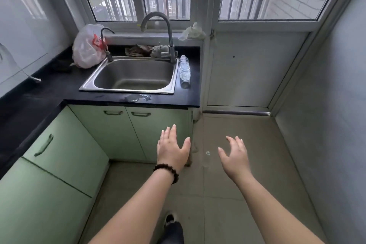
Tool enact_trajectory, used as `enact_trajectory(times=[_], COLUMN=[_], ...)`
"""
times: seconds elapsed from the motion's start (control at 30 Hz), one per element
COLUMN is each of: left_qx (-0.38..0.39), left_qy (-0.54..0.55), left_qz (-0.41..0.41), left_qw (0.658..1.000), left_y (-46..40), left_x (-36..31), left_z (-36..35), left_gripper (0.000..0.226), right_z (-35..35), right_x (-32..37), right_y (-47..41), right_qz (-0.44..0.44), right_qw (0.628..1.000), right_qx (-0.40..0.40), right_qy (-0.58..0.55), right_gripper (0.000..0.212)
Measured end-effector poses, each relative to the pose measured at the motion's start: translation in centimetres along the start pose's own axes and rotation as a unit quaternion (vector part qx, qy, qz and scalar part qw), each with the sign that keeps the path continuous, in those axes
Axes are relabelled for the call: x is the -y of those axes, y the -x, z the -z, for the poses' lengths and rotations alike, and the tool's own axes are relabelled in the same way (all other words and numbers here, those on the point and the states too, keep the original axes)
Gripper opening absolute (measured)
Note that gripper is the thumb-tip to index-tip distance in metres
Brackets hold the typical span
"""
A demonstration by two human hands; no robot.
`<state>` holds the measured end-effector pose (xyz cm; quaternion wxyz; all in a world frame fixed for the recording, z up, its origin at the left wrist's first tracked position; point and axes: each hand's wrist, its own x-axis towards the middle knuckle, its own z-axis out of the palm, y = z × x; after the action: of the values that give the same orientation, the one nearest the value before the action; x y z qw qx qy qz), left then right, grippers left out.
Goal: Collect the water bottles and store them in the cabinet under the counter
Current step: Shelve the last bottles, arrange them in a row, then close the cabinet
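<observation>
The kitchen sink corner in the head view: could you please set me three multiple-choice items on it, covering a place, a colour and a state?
1. Where does the water bottle lie?
A. in the sink
B. on the counter right of the sink
C. on the floor

2. What colour are the cabinet doors?
A. pale green
B. white
C. brown

3. How are the hands?
A. both open, holding nothing
B. left grips the bottle
C. right pulls a handle

Key: 1 B, it lies on its side beside the sink rim; 2 A, green fronts under the black counter; 3 A, left hand and right hand have spread fingers.
</observation>
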<state>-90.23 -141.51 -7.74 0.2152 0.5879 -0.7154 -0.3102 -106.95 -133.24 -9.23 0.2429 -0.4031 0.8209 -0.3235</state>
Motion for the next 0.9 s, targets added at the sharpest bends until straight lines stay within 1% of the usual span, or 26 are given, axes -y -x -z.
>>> enact_trajectory(times=[0.23, 0.43, 0.53, 0.63, 0.73, 0.83, 0.9], left_qx=[0.007, 0.037, 0.034, 0.048, 0.059, 0.066, 0.063], left_qy=[0.018, 0.022, 0.018, 0.008, -0.02, -0.06, -0.079], left_qz=[-0.007, 0.002, -0.001, 0.041, 0.09, 0.117, 0.13], left_qw=[1.0, 0.999, 0.999, 0.998, 0.994, 0.989, 0.986], left_y=[-16.0, -32.0, -39.8, -46.9, -52.5, -55.9, -57.1], left_x=[-1.5, -3.1, -4.5, -6.1, -7.1, -7.5, -7.3], left_z=[-2.1, -3.1, -3.5, -4.6, -6.4, -8.1, -8.9], left_gripper=[0.072, 0.075, 0.075, 0.084, 0.099, 0.112, 0.114], right_z=[-1.9, -3.5, -4.2, -4.9, -5.5, -5.7, -5.9], right_x=[2.2, 6.4, 8.0, 8.5, 8.0, 7.2, 6.6], right_y=[-14.3, -27.5, -32.3, -35.7, -38.2, -40.1, -40.9], right_qz=[-0.015, -0.057, -0.069, -0.088, -0.106, -0.121, -0.132], right_qw=[1.0, 0.998, 0.997, 0.996, 0.994, 0.992, 0.99], right_qx=[-0.011, -0.021, -0.017, -0.01, -0.006, -0.005, -0.001], right_qy=[0.009, 0.013, 0.019, 0.014, 0.023, 0.043, 0.047], right_gripper=[0.055, 0.054, 0.054, 0.053, 0.053, 0.053, 0.053])
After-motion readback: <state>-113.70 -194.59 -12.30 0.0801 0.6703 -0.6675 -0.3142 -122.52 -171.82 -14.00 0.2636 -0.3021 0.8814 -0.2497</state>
